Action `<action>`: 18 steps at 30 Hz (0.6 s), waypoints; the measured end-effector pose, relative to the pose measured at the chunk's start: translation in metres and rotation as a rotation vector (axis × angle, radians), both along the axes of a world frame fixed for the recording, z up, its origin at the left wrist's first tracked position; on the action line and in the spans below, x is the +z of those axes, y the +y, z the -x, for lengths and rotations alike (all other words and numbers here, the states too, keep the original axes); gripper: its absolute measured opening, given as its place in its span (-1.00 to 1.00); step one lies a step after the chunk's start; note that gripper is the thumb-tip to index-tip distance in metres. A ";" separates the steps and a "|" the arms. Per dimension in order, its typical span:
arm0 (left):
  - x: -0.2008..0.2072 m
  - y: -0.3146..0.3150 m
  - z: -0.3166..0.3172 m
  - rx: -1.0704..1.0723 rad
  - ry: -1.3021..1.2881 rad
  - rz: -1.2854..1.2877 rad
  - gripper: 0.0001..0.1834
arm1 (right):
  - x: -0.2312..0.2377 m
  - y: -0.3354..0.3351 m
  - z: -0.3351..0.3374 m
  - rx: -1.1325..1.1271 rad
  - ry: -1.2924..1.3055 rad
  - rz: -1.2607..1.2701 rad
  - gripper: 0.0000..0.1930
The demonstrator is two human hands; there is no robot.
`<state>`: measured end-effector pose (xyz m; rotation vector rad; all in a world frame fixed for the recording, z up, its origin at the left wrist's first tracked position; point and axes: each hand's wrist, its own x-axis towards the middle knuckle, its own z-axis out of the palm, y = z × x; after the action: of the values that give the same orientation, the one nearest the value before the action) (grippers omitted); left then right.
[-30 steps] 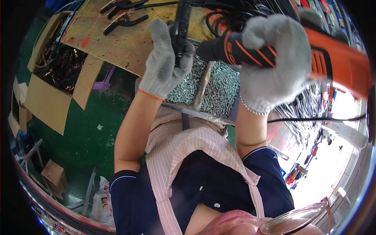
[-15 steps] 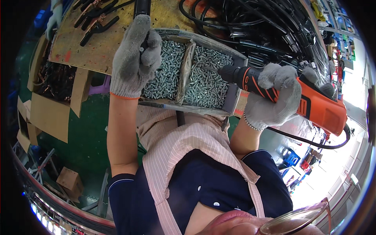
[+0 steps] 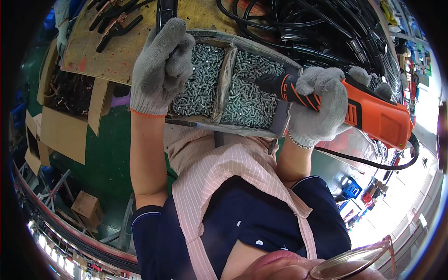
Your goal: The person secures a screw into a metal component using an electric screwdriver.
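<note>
My left hand (image 3: 161,70), in a grey knit glove with an orange cuff, is closed around a black tube-shaped handle (image 3: 166,13). The handle runs up out of the picture, and its lower end is hidden by my fingers. My right hand (image 3: 322,105), gloved alike, grips an orange and black electric screwdriver (image 3: 378,116). Its chuck and thin bit point left over the right compartment of a shallow box (image 3: 282,114). Small silvery screws (image 3: 249,105) fill both compartments, which a worn divider (image 3: 225,77) separates. The left hand partly covers the box's left end.
Black clamps with copper-coloured parts (image 3: 116,32) lie on the worn yellow table (image 3: 88,51). Thick black cables (image 3: 322,28) are heaped at the far right. An open carton (image 3: 63,133) of dark parts stands left. The tool's cord (image 3: 364,163) loops below it. Another person's gloved hand (image 3: 61,35) shows far left.
The screwdriver has shifted slightly left over the box, with its bit further above the screws. My left hand has turned a little, hiding the dark end that showed between its fingers.
</note>
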<state>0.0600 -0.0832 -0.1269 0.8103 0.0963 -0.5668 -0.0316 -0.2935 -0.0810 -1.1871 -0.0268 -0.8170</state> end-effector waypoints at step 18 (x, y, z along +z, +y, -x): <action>0.001 -0.001 0.000 0.009 -0.012 0.076 -0.81 | 0.046 -0.028 -0.001 0.015 -0.118 -0.212 -0.69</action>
<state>0.0599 -0.0845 -0.1260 0.7392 0.0674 -0.5539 -0.0301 -0.3215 -0.0348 -0.9376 -0.0449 -0.8547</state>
